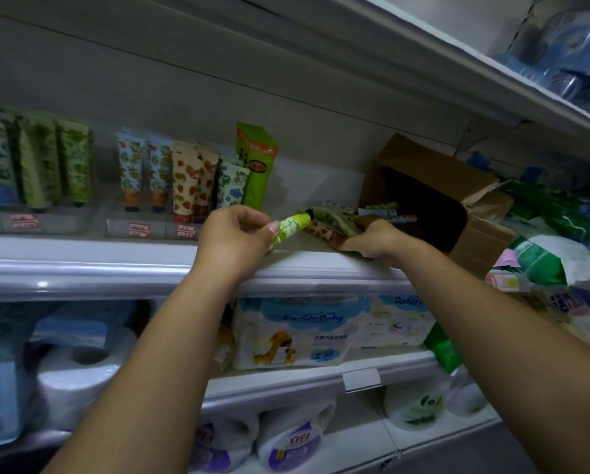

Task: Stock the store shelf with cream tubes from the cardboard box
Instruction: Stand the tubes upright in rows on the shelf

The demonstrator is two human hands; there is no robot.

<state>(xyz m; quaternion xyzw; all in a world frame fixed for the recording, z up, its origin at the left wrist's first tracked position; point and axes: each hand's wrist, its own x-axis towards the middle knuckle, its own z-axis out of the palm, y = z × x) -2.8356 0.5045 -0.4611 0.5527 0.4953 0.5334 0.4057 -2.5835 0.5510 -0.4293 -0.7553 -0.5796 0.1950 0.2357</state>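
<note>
Restock looks partway done, more tubes to go
The left hand [233, 234] pinches a green tube [292, 227], the right hand [372, 241] grips a bunch [334, 224] beside the cardboard box [440, 206]; rows [184, 179] already stand on the shelf [81, 254].

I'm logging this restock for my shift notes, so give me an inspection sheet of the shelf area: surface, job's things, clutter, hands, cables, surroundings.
Surface: white store shelf with a rounded front rail.
Job's things: cream tubes standing in rows; cardboard box on its side, open toward the hands.
Clutter: green packets piled right of the box.
Grippers: left hand pinches a green-patterned tube; right hand grips a bunch of tubes at the box mouth.
Cables: nothing seen.
Surroundings: diaper pack and toilet paper rolls on lower shelves.
</note>
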